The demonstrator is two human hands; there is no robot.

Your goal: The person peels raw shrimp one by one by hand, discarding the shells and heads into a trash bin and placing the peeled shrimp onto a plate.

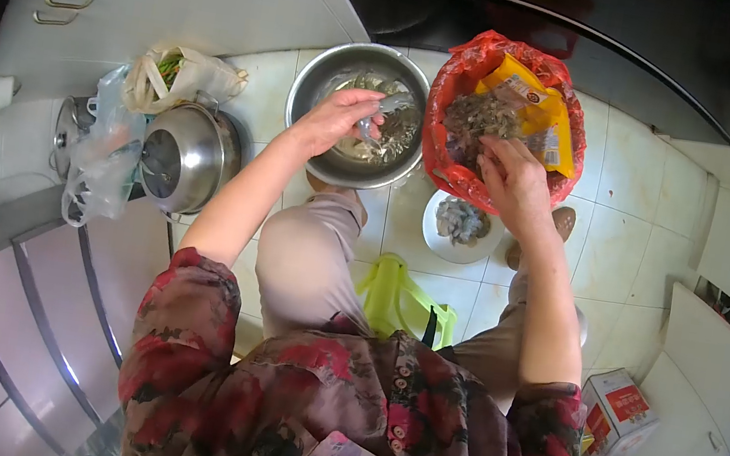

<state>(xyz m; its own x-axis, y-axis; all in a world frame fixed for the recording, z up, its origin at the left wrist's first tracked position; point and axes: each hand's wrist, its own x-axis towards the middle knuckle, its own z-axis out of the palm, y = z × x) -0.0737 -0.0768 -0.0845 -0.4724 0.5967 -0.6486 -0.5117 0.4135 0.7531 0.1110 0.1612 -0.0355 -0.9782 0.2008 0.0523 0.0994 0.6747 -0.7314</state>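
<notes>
Over a metal basin [304, 77], my left hand [343, 121] is closed on a grey, translucent shrimp [391, 103]. Loose shrimp [397, 138] lie in the basin below it. My right hand [516, 177] is at a bin lined with a red plastic bag [470, 64], its fingertips drawn together over a heap of shrimp shells [485, 119]; whatever they may hold is hidden. A yellow packet [557, 129] lies in the bag beside the shells. Just below the bin, peeled shrimp [459, 220] sit on a white plate [458, 253].
A lidded steel pot [191, 160], a clear plastic bag [106, 161] and a cloth bag with greens [184, 83] stand at the left. A green stool [388, 293] is between my legs. Cabinets [717, 366] and a box [618, 417] are at the right.
</notes>
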